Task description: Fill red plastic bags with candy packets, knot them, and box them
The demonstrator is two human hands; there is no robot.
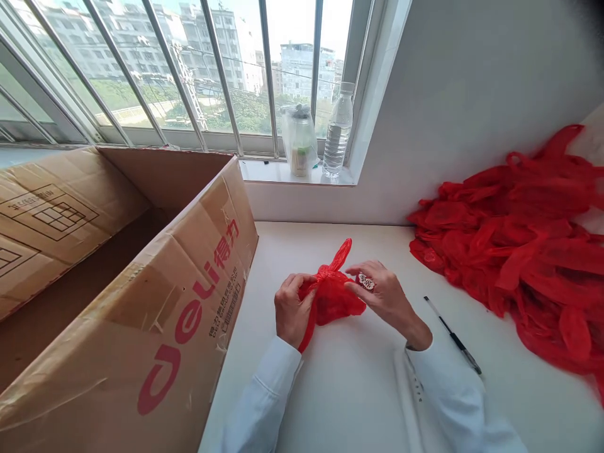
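A small red mesh bag point(336, 303) sits over the white table in front of me, gathered at its neck, with one loop sticking up. My left hand point(293, 308) is closed on the gathered neck at the left, and a red strip hangs down beside its wrist. On the other side, my right hand point(380, 292) is curled with thumb and fingers around a small white tag with a dark pattern point(366, 281). Its fingertips are close to the bag's right side; whether they touch it I cannot tell.
A large open cardboard box point(189, 283) stands at the left. A big heap of red mesh bags point(528, 245) covers the right side. A black pen point(453, 335) lies near my right forearm. On the windowsill stand a water bottle point(337, 135) and a bag-wrapped container point(300, 141).
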